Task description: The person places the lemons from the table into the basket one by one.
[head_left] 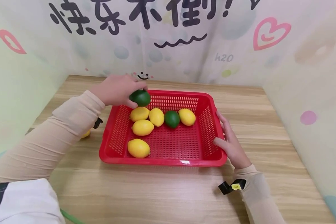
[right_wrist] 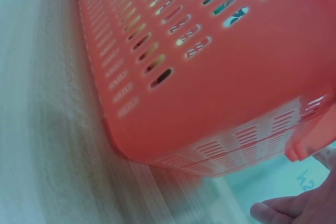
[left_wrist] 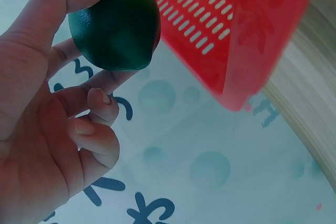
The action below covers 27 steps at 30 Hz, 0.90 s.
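A dark green lime (left_wrist: 118, 24) is pinched between the thumb and fingers of my left hand (head_left: 119, 90). In the head view that hand is over the back left corner of a red plastic basket (head_left: 162, 161), with the lime just above the lemons. Inside the basket lie several yellow lemons (head_left: 143, 127) and another green lime (head_left: 172, 119). My right hand (head_left: 231, 143) grips the basket's right rim, its thumb over the edge and its fingers along the outside. In the right wrist view, the basket's slotted wall (right_wrist: 210, 93) fills much of the frame.
Under the basket is a wood-grain table (head_left: 145, 193). A yellow fruit (head_left: 86, 134) on the left is mostly hidden by my left forearm. A printed wall covering (head_left: 182, 62) closes off the back and sides. At the bottom left shows a green strip (head_left: 70, 217).
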Tool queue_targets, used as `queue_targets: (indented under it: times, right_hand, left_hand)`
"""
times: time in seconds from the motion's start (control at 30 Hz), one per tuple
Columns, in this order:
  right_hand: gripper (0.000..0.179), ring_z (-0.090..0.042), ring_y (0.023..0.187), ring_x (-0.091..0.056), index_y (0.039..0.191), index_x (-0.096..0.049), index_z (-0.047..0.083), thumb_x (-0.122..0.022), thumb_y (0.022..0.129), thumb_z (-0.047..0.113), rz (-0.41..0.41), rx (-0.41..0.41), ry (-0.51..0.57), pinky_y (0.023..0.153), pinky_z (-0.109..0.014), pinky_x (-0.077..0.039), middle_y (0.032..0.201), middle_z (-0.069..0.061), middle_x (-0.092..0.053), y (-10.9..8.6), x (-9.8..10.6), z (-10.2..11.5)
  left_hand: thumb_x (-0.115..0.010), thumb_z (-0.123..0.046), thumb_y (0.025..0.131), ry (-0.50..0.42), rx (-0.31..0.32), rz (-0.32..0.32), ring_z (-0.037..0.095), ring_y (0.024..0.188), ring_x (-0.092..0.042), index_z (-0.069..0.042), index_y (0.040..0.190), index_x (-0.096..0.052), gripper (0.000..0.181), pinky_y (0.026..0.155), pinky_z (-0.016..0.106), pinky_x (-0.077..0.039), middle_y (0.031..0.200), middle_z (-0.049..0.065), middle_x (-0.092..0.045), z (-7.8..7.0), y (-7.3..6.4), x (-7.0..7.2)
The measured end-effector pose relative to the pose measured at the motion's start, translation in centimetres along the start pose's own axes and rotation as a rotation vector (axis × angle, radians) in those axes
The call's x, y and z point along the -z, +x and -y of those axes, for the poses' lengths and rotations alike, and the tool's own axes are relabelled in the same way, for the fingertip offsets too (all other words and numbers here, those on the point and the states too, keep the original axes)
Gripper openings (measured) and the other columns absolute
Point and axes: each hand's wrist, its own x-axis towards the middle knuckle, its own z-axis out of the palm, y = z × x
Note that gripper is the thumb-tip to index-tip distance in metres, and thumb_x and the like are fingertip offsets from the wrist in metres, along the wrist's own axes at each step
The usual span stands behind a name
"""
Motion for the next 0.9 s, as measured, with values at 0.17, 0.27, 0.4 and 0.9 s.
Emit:
queue_targets:
  times: [0.17, 0.27, 0.4, 0.9]
  right_hand:
    - [0.093, -0.041, 0.127, -0.05, 0.164, -0.018, 0.041, -0.054, 0.089, -0.001, -0.002, -0.002, 0.005, 0.082, -0.046, -0.061, 0.154, -0.013, -0.037, 0.1, -0.2, -0.2]
    - [0.095, -0.041, 0.127, -0.05, 0.163, -0.018, 0.042, -0.057, 0.088, -0.001, -0.011, -0.006, -0.005, 0.082, -0.046, -0.061, 0.154, -0.013, -0.037, 0.1, -0.2, -0.3]
    - [0.096, -0.042, 0.127, -0.05, 0.164, -0.018, 0.042, -0.057, 0.087, -0.001, -0.011, -0.006, -0.011, 0.082, -0.046, -0.061, 0.152, -0.014, -0.038, 0.1, 0.0, -0.1]
    - [0.096, -0.041, 0.126, -0.05, 0.163, -0.018, 0.042, -0.058, 0.087, 0.0, -0.018, -0.009, -0.014, 0.081, -0.045, -0.062, 0.152, -0.013, -0.038, 0.1, -0.1, -0.1]
  left_hand:
    - [-0.087, -0.031, 0.082, 0.001, -0.024, 0.024, 0.03, 0.097, -0.065, -0.016, 0.127, -0.062, 0.054, 0.074, 0.047, -0.061, 0.108, 0.011, -0.067, -0.5, 0.1, -0.1]
    - [-0.087, -0.031, 0.082, -0.004, -0.033, 0.025, 0.029, 0.099, -0.065, -0.017, 0.126, -0.062, 0.053, 0.077, 0.048, -0.06, 0.108, 0.01, -0.067, -0.7, 0.2, -0.4]
    - [-0.087, -0.032, 0.082, -0.009, -0.034, 0.03, 0.029, 0.104, -0.064, -0.018, 0.127, -0.061, 0.054, 0.081, 0.051, -0.059, 0.112, 0.009, -0.068, -0.9, 0.3, -0.6]
    - [-0.089, -0.032, 0.081, 0.009, -0.078, 0.058, 0.028, 0.1, -0.064, -0.021, 0.124, -0.063, 0.051, 0.082, 0.049, -0.058, 0.107, 0.008, -0.069, -1.7, 0.9, -0.9]
